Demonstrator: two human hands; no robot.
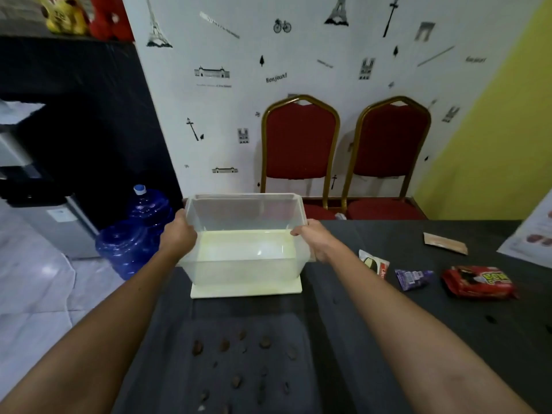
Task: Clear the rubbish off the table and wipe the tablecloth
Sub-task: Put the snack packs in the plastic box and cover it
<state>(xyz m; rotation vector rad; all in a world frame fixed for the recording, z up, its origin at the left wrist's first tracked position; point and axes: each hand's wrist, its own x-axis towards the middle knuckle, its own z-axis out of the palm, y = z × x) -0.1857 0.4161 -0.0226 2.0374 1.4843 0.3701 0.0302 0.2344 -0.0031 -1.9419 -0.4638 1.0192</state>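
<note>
Clear bin betw. L hand & R hand — fingers grip its side walls.

We're in a homely dining room: two red banquet chairs back onto a white wall of Paris stickers, with a dark tablecloth spread just before them. Left of the chairs, blue water jugs sit beside a dispenser, with plush toys high above.
</note>
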